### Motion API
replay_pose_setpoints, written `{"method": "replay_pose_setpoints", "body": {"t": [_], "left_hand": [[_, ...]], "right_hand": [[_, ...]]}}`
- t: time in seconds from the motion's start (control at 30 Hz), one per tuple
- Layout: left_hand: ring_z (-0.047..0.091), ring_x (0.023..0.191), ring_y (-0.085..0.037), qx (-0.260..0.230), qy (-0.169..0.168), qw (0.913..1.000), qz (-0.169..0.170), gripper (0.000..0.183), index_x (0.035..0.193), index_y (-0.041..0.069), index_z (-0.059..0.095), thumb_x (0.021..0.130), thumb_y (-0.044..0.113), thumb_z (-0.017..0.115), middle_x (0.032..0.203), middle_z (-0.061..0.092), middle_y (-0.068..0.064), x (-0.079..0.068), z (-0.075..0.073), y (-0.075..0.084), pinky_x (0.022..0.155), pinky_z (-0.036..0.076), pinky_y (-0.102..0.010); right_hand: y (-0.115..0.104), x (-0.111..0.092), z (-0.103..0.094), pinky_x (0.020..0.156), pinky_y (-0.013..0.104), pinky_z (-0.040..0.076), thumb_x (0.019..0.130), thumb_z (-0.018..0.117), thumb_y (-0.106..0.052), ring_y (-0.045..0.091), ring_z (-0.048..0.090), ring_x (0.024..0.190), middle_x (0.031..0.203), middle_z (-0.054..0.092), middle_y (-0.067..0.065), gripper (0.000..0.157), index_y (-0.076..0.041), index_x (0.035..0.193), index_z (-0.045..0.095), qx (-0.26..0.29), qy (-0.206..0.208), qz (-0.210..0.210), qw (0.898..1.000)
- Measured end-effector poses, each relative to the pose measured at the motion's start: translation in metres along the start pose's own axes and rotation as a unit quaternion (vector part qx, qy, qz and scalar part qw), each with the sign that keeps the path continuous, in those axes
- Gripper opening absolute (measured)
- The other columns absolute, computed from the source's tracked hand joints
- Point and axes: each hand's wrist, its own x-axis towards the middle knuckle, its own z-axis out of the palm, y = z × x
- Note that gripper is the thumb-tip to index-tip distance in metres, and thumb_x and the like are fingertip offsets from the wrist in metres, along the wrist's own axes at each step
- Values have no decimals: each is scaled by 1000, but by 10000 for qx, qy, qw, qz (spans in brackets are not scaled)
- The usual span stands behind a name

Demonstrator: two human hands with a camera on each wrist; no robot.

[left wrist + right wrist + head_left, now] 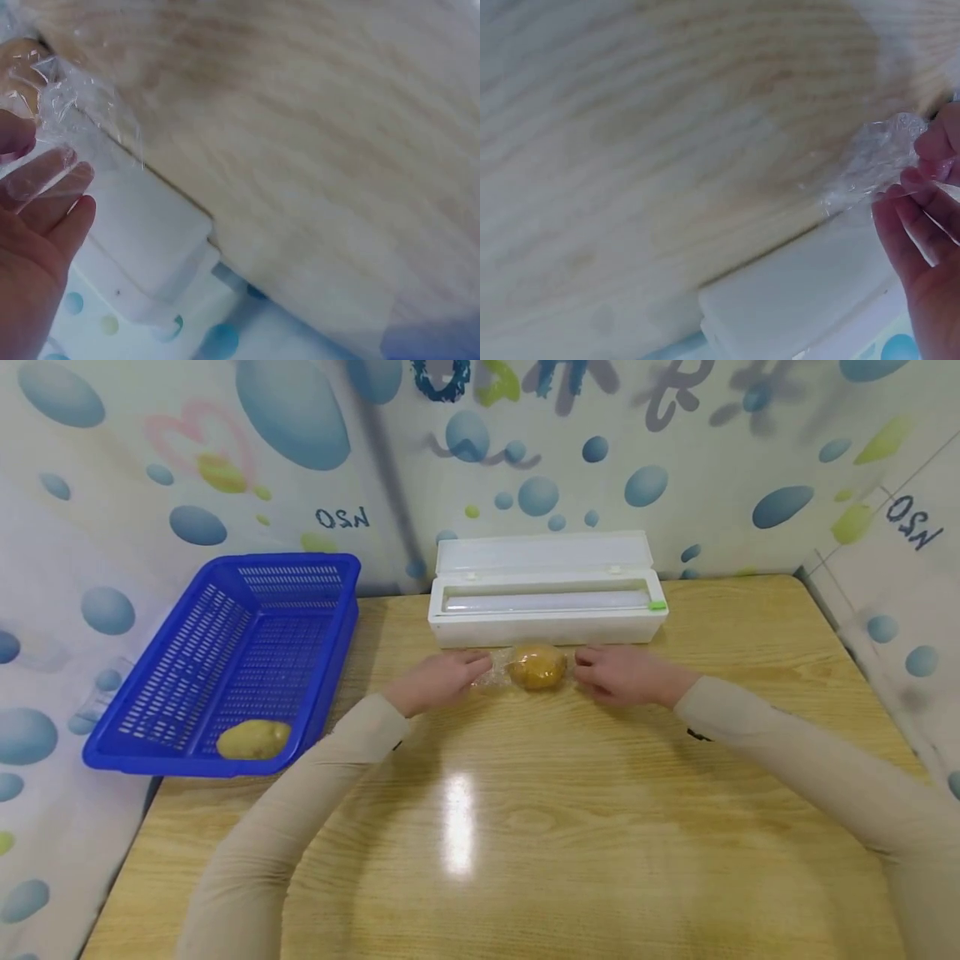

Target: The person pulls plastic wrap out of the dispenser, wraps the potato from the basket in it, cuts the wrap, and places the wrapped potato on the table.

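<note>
A potato (537, 667) wrapped in clear plastic wrap (495, 668) sits on the table, just in front of a white wrap dispenser box (547, 630). On its left side, my left hand (442, 680) pinches one loose end of the wrap; in the left wrist view the film (90, 112) spreads over the fingertips. My right hand (626, 673) holds the opposite end, and in the right wrist view crumpled film (874, 161) sticks out past the thumb and fingers. The potato shows only partly in the left wrist view.
At the left stands a blue plastic basket (341, 635) with an unwrapped potato (255, 740) in its near corner. The dispenser's lid (543, 553) is raised, showing a film roll (547, 602) and a green tab (657, 606). Patterned covering (570, 468) borders the wooden table (562, 827).
</note>
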Motion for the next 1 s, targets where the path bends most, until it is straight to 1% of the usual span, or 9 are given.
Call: {"method": "replay_pose_setpoints", "body": {"t": [0.13,0.2,0.37,0.47,0.57,0.67,0.83,0.9,1.0], "left_hand": [[53,67,-23,6,248,9997,43,13,92,3,42,83,0,51,73,53,-7,-3,-4,-4,60,44,-35],[49,61,-22,15,323,9994,90,14,89,3,40,82,2,52,65,47,-4,-4,-5,-6,57,42,-35],[46,55,-19,-122,170,9998,53,12,88,5,37,85,5,48,60,40,-1,-3,-7,-7,52,41,-33],[44,52,-16,-526,-32,9985,-146,10,91,6,36,87,5,46,61,41,-1,-1,-11,-8,49,40,-31],[43,51,-15,-1084,-83,9932,-427,10,90,8,36,88,6,46,64,44,-1,0,-15,-11,49,39,-30],[45,55,-14,-1554,34,9858,-629,10,84,10,39,89,11,48,68,49,-1,1,-16,-18,55,42,-31],[57,78,-16,-2301,310,9678,-968,10,82,11,46,90,15,50,77,56,-1,1,-17,-29,74,45,-33],[58,88,-18,-2554,433,9593,-1125,9,83,9,47,90,12,51,80,57,-4,1,-19,-32,79,45,-32],[58,94,-22,-2773,588,9503,-1292,9,84,7,46,88,8,54,82,58,-8,1,-19,-36,82,45,-30]], "right_hand": [[2,-1,-5,60,31,39,77,58,-7,20,40,73,84,44,5,15,-7,91,54,-138,-166,144,9997],[2,-1,-7,61,32,40,78,59,-8,20,41,74,86,45,5,17,-7,93,54,-147,-201,170,9995],[4,-1,-9,61,31,40,80,56,-9,18,42,71,82,44,4,13,-6,92,52,150,-139,245,9995],[7,0,-11,58,29,38,83,53,-7,16,41,65,76,42,2,7,-7,87,47,775,38,590,9952],[13,0,-16,57,29,38,84,50,-4,14,42,63,72,43,-1,8,-9,83,44,1510,381,1046,9822],[19,1,-23,59,28,41,84,49,-4,11,47,65,70,47,-2,8,-10,81,45,2020,794,1322,9672],[26,1,-31,55,28,39,86,49,-6,12,44,57,64,47,-3,8,-10,81,44,2317,1202,1553,9528],[27,0,-33,53,28,36,86,49,-7,13,42,54,63,49,-2,7,-9,81,44,2437,1278,1700,9462],[28,-3,-36,52,28,37,87,49,-7,14,47,57,67,54,0,7,-9,83,45,2719,1347,2006,9315]]}}
